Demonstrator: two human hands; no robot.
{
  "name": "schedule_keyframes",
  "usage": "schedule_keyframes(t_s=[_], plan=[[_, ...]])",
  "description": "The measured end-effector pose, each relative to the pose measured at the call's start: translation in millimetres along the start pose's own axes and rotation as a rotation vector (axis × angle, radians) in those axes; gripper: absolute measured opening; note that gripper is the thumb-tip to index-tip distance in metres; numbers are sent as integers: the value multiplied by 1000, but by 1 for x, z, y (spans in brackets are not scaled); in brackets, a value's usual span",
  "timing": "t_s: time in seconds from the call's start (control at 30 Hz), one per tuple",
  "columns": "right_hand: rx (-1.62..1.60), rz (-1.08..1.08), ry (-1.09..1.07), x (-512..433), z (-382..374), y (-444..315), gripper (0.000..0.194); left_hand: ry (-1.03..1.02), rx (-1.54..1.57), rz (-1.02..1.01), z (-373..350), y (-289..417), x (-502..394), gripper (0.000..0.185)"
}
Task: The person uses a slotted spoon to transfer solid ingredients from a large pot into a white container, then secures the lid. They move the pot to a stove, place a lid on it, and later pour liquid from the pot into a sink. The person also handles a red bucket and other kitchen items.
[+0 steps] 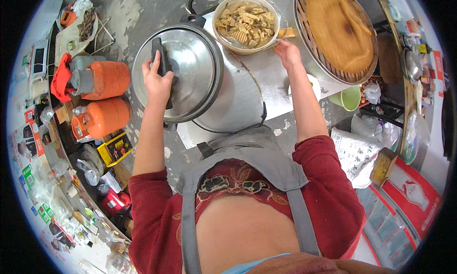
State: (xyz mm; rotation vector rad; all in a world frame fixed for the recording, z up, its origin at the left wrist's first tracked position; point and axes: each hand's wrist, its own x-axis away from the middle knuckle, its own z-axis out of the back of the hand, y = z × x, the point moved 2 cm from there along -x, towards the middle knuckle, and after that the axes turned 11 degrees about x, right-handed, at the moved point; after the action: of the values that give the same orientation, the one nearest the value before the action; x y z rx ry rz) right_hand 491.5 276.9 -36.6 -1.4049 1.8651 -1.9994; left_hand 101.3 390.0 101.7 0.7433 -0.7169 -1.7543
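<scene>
My left hand (157, 79) is on the black bar handle of a round metal pot lid (192, 70), its fingers around the bar. The lid sits on a large pot with black side handles. My right hand (287, 54) is by the lower right rim of a round tub of cut, stewed-looking food (246, 24); whether it grips anything is unclear. To its right stands a big steamer with a slatted rack, covered by a brown cloth (339, 27). A white bowl (310, 88) lies partly behind my right forearm. All stand on a metal table (239, 91).
Orange gas cylinders (109, 118) stand on the floor at left, beside a cluttered counter. A cable (255, 79) runs over the metal table. At right are a green bucket (351, 98), a white sack (355, 152), a wooden-edged shelf and a red-framed cooler (410, 195).
</scene>
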Motion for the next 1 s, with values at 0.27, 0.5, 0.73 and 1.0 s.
schedule_keyframes(t_s=[0.27,0.5,0.73,1.0], plan=[[61,362,-214,37,-47,-54,18,11,-25,-20,0,3,2,63],[432,317,-381,82,-75,-40,26,7,-35,22,0,7,2,64],[291,288,-333,99,-56,-24,27,37,-119,-21,0,9,2,61],[233,239,-377,143,-29,-5,28,10,-89,25,0,7,3,62]])
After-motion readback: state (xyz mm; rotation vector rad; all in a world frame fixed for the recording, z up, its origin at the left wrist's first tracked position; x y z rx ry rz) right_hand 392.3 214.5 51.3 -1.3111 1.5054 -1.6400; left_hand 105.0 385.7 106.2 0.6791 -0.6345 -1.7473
